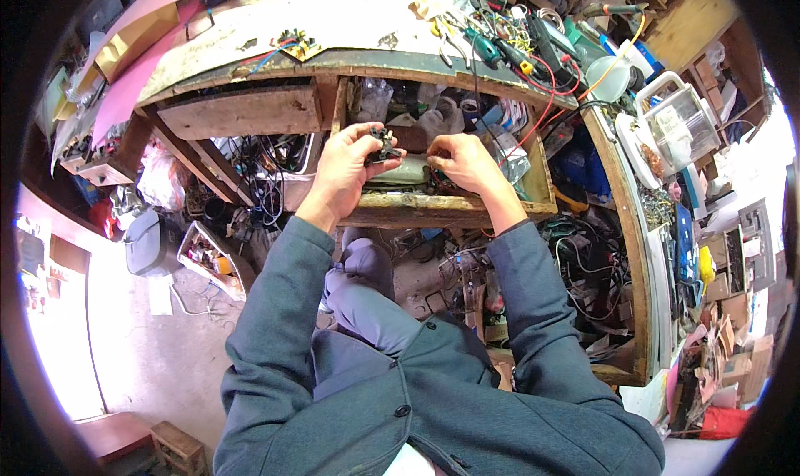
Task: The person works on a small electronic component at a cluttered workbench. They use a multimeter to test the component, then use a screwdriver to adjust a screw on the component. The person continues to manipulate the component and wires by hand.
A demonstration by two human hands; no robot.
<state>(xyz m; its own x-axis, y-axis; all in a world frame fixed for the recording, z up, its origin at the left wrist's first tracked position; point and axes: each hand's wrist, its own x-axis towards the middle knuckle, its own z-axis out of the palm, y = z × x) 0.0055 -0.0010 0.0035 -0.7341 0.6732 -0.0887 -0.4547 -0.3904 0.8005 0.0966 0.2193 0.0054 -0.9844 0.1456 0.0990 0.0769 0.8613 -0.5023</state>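
From the front edge of the bench [392,62] juts a cluttered wooden drawer [433,204]. Above the middle of its front edge the right hand [467,164] curls loosely, its grip impossible to tell; near its front left corner the left hand [342,164] pinches a small black part [385,150].

left grip [344,161] holds black part [384,148]

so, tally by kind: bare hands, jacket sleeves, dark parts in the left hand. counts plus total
Bare hands: 2 (left hand, right hand)
Jacket sleeves: 2 (left sleeve, right sleeve)
Dark part in the left hand: 1
Total: 5
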